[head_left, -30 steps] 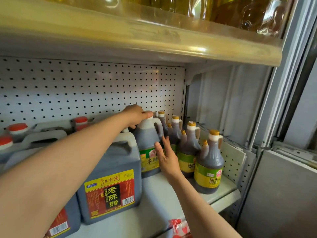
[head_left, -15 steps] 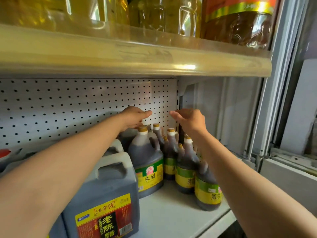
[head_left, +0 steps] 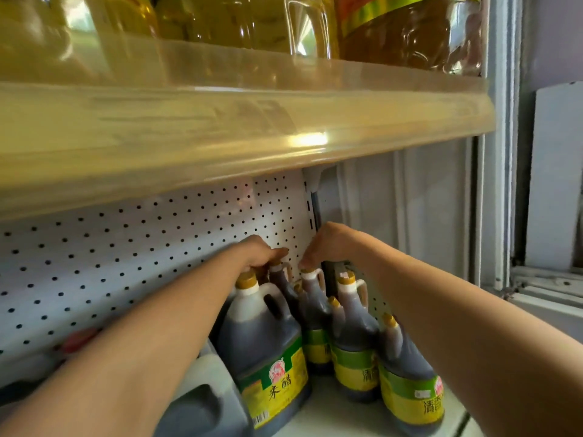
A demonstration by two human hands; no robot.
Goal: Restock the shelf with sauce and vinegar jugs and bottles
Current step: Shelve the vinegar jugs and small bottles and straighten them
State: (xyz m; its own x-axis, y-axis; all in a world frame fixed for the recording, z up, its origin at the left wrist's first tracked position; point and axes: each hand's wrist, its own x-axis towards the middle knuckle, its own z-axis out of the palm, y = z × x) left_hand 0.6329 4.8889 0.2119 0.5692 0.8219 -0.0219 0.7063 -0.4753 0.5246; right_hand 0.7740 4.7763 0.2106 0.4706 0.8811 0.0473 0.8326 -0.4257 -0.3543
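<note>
head view: both hands, left (head_left: 257,252) right (head_left: 331,244), curled over gold caps of rear dark glossy vinegar bottles (head_left: 310,310); perforated pegboard (head_left: 142,247) behind.

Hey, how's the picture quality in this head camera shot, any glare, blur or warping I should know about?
Head view: a bright glare spot sits on the upper shelf edge; the oil bottles above are soft and smeared; wide-angle bending curves that shelf edge; the left hand and right hand are slightly blurred; the big vinegar jug label reads sharply.
</note>
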